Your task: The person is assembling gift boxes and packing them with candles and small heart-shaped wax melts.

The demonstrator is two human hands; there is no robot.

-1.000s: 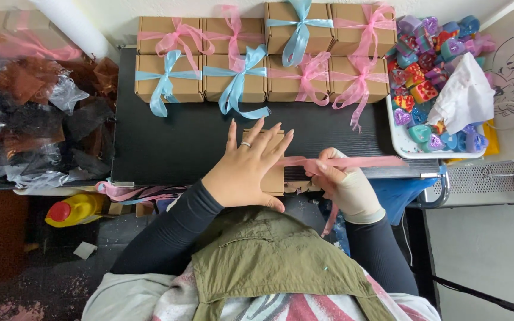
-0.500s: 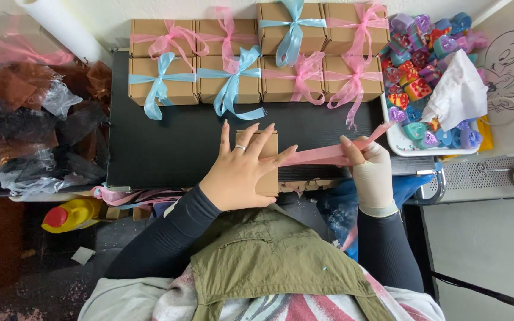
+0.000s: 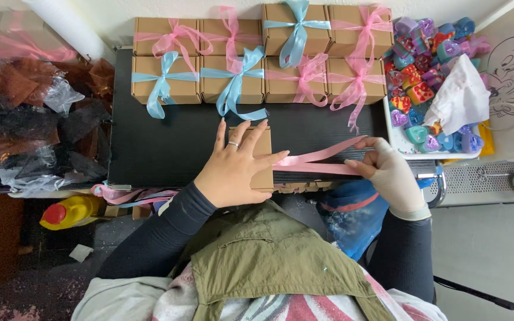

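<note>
1. your right hand, in its pale glove, has swung out to the right over the last second, and the pink ribbon now runs in two flat bands from the box to your pinched fingertips; a second ago it was bunched close beside the box.
2. your left hand has not shifted: it lies spread, palm down, pressing the small kraft box onto the black tabletop, with the thumb pinning the ribbon at the box's right edge.
3. judged from that, the ribbon is now drawn taut and anchored, so the wrap around this box looks under way, but no knot or bow shows on it yet.
4. the box is plain brown card, square-cornered and matte; most of its lid is hidden under your palm.
5. the ribbon is thin, satiny and slightly sheer, and creases where the bands converge.
6. behind, two rows of finished kraft boxes carry pink and light blue bows with loose tails.
7. to the right, a white tray holds glossy heart-shaped pieces in bright colours, partly under a crumpled white tissue.
8. to the left lies a heap of crinkled clear and brown bags.
</note>
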